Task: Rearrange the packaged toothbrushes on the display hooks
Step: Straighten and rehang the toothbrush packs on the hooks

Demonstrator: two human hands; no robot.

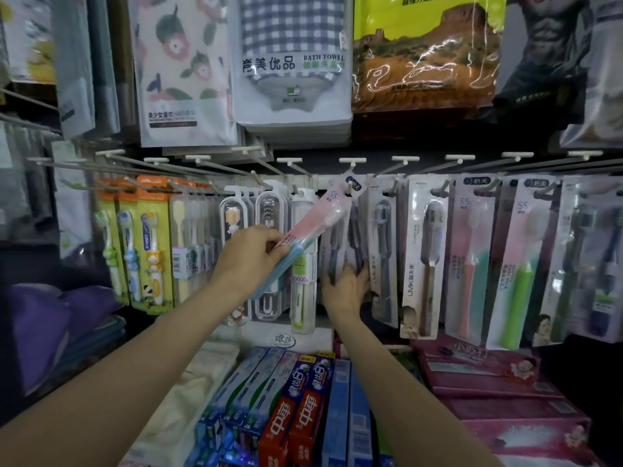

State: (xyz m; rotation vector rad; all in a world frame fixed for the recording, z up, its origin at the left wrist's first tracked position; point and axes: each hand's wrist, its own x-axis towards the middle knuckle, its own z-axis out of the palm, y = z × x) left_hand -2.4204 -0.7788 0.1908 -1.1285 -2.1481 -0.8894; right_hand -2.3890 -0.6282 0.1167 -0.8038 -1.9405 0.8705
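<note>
My left hand [251,254] grips the lower end of a pink and teal toothbrush pack [313,224], held tilted with its top near a hook [352,168] at the rack's middle. My right hand [347,284] has its fingers curled round the bottom of dark toothbrush packs [350,244] hanging on that middle hook. More pink and green packs [472,261] hang to the right. Orange-topped children's toothbrush packs [148,241] hang at the left.
A row of white-tipped hooks [404,160] runs across the rack. Bagged towels [290,62] hang above. Toothpaste boxes [300,409] and pink boxes [499,392] lie on the shelf below. Purple folded cloth [43,325] sits at lower left.
</note>
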